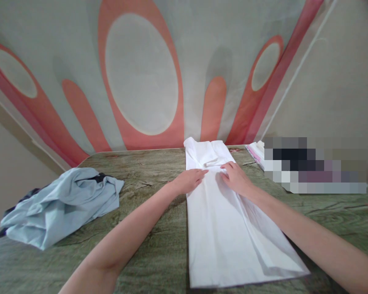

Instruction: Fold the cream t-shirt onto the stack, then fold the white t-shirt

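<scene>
A white garment point(216, 228) lies lengthwise on the wood-patterned table, folded into a long strip that widens towards me. Its far end carries a small bunched fold. My left hand point(188, 181) rests on the garment's left edge just below that fold, fingers stretched flat across the cloth. Opposite it, on the right side, my right hand point(235, 179) touches the cloth with fingers bent and the thumb apart from them. A loose flap spreads out at the near right corner, under my right forearm.
A crumpled light-blue garment point(64, 204) lies on the table point(153, 253) at the left, with dark cloth beneath it. Further folded cloth point(256, 151) lies at the right, beside a blurred-out patch. Behind the table hangs a grey sheet with orange shapes point(141, 73).
</scene>
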### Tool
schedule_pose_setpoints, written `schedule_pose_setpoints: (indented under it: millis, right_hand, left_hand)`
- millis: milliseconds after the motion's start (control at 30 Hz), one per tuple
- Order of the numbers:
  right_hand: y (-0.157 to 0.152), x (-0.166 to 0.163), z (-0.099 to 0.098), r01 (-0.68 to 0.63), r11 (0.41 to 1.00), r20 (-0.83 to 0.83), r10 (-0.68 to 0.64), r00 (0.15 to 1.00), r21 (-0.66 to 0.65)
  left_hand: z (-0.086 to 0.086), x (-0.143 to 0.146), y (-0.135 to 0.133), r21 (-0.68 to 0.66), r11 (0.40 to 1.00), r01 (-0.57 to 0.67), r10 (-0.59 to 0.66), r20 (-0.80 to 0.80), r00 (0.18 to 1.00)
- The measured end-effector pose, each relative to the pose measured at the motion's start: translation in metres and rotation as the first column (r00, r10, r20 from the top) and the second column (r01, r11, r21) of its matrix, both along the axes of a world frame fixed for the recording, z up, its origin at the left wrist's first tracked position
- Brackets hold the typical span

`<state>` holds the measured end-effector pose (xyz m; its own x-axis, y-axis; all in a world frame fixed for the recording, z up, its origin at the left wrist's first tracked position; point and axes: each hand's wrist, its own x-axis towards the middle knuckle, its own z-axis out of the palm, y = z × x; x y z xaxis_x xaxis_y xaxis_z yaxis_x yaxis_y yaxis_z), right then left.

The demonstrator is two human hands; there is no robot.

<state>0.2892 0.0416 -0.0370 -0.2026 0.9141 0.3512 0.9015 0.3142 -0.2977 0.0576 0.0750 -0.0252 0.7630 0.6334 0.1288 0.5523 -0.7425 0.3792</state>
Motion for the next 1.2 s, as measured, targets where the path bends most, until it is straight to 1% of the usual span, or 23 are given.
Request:
schedule_pose_setpoints:
  millis: [33, 67, 100, 133, 167, 200, 233, 300, 367, 400, 433, 500, 567, 667, 733, 800, 867, 900, 1033, 1100, 1200]
  right_hand:
    - [-0.012, -0.007, 0.007, -0.068, 0.997, -0.038, 0.066, 0.997, -0.049]
    - [-0.025, -0.015, 0.013, -0.162, 0.980, -0.070, 0.155, 0.985, -0.111]
    - [-0.039, -0.022, 0.019, -0.282, 0.946, -0.083, 0.272, 0.959, -0.158]
    - [-0.053, -0.028, 0.025, -0.417, 0.892, -0.064, 0.412, 0.909, -0.177]
    - [-0.068, -0.034, 0.030, -0.532, 0.828, -0.010, 0.539, 0.842, -0.176]
    - [-0.082, -0.040, 0.034, -0.611, 0.775, 0.063, 0.626, 0.777, -0.160]
    - [-0.095, -0.044, 0.038, -0.673, 0.726, 0.140, 0.688, 0.713, -0.143]
    - [-0.119, -0.051, 0.041, -0.762, 0.640, 0.266, 0.755, 0.600, -0.097]
    - [-0.137, -0.056, 0.039, -0.818, 0.571, 0.329, 0.787, 0.523, -0.066]
    - [-0.144, -0.058, 0.037, -0.834, 0.548, 0.337, 0.797, 0.501, -0.056]
    - [-0.150, -0.060, 0.034, -0.842, 0.537, 0.332, 0.805, 0.492, -0.054]
    - [-0.155, -0.062, 0.029, -0.837, 0.544, 0.301, 0.808, 0.507, -0.050]
    - [-0.156, -0.062, 0.027, -0.832, 0.554, 0.270, 0.806, 0.527, -0.029]
    - [-0.154, -0.055, 0.037, -0.822, 0.569, 0.261, 0.795, 0.548, -0.005]
    - [-0.152, -0.045, 0.051, -0.794, 0.608, 0.241, 0.774, 0.586, -0.020]
    - [-0.152, -0.035, 0.064, -0.756, 0.649, 0.201, 0.754, 0.626, -0.083]
    - [-0.152, -0.026, 0.072, -0.725, 0.666, 0.159, 0.746, 0.647, -0.175]
    - [-0.152, -0.023, 0.073, -0.713, 0.664, 0.143, 0.746, 0.650, -0.225]
    - [-0.151, -0.023, 0.070, -0.685, 0.621, 0.101, 0.764, 0.637, -0.380]
    - [-0.151, -0.026, 0.068, -0.674, 0.596, 0.070, 0.769, 0.635, -0.437]
    - [-0.151, -0.029, 0.067, -0.648, 0.574, 0.010, 0.752, 0.659, -0.501]
  left_hand:
    - [0.003, 0.003, 0.004, 0.015, 1.000, 0.005, -0.005, 0.004, 1.000]
    - [0.006, 0.005, 0.008, 0.038, 0.999, 0.011, -0.011, -0.005, 1.000]
    - [0.009, 0.008, 0.012, 0.072, 0.997, 0.023, -0.020, -0.032, 0.999]
    - [0.012, 0.010, 0.015, 0.118, 0.992, 0.047, -0.038, -0.078, 0.996]
    - [0.014, 0.012, 0.018, 0.165, 0.983, 0.080, -0.058, -0.130, 0.990]
    - [0.017, 0.014, 0.021, 0.202, 0.973, 0.113, -0.077, -0.178, 0.981]
    - [0.019, 0.016, 0.023, 0.234, 0.962, 0.144, -0.092, -0.218, 0.972]
    - [0.021, 0.019, 0.028, 0.290, 0.937, 0.196, -0.119, -0.264, 0.957]
    - [0.023, 0.021, 0.032, 0.352, 0.901, 0.254, -0.155, -0.286, 0.946]
    - [0.023, 0.022, 0.034, 0.391, 0.874, 0.288, -0.173, -0.302, 0.937]
    - [0.023, 0.023, 0.036, 0.428, 0.846, 0.318, -0.188, -0.318, 0.929]
    - [0.023, 0.025, 0.039, 0.479, 0.803, 0.355, -0.204, -0.338, 0.919]
    - [0.025, 0.027, 0.042, 0.504, 0.780, 0.371, -0.207, -0.352, 0.913]
    - [0.031, 0.029, 0.043, 0.525, 0.767, 0.369, -0.190, -0.364, 0.912]
    - [0.035, 0.029, 0.043, 0.547, 0.764, 0.341, -0.161, -0.350, 0.923]
    - [0.037, 0.030, 0.041, 0.566, 0.772, 0.289, -0.124, -0.313, 0.942]
    - [0.034, 0.030, 0.039, 0.554, 0.795, 0.248, -0.093, -0.294, 0.951]
    - [0.032, 0.031, 0.037, 0.535, 0.811, 0.238, -0.082, -0.298, 0.951]
    - [0.022, 0.032, 0.026, 0.461, 0.864, 0.202, -0.051, -0.319, 0.946]
    - [0.021, 0.031, 0.019, 0.454, 0.881, 0.130, 0.002, -0.278, 0.960]
    - [0.020, 0.025, 0.006, 0.429, 0.903, -0.025, 0.117, -0.191, 0.975]
